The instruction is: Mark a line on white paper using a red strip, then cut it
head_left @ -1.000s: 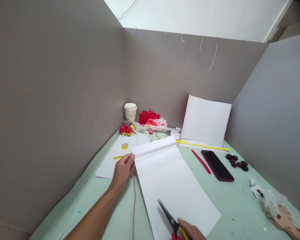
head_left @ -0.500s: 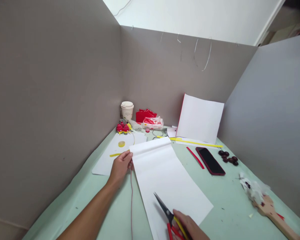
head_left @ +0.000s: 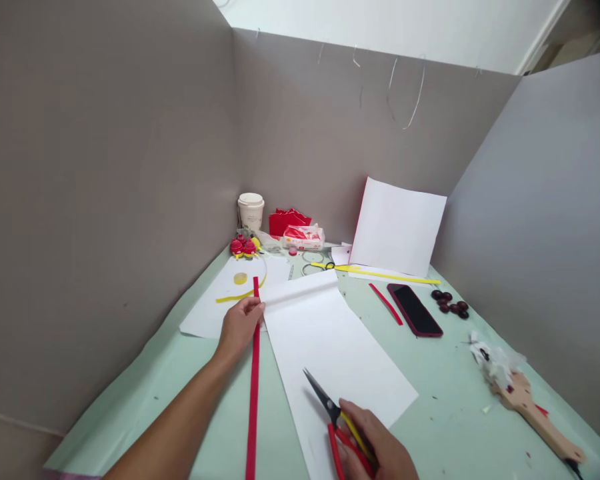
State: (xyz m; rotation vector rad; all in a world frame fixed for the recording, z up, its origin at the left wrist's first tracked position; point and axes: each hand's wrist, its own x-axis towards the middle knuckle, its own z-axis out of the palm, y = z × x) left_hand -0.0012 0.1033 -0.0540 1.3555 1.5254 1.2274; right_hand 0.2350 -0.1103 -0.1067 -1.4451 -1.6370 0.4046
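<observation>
Left hand: the left hand [head_left: 240, 327] lay at about 9 o'clock of the white sheet [head_left: 337, 350], fingertips pinched on the red paper strip [head_left: 253, 393] where it met the sheet's far left corner.
Red paper strip: it ran straight from the fingers toward 6 o'clock, flat on the pale green table [head_left: 450, 393], just beside the sheet's left edge; a short end poked out toward 12 o'clock.
Handling of the strip: by my judgement it was very light, limp and easy to crease or tear, so a pinch across its flat faces near one end looked the safest hold.
White sheet: it lay flat in the middle of the table, its far edge curled up slightly.
Scissors: the scissors [head_left: 330, 413] rested on the sheet's near end, blades pressed together and pointing to about 10 o'clock.
Right hand: the right hand [head_left: 375, 450] was wrapped around the red and yellow handles at 6 o'clock.
Further right: a dark phone [head_left: 414, 309] lay at 2 o'clock, well apart from the sheet.
</observation>
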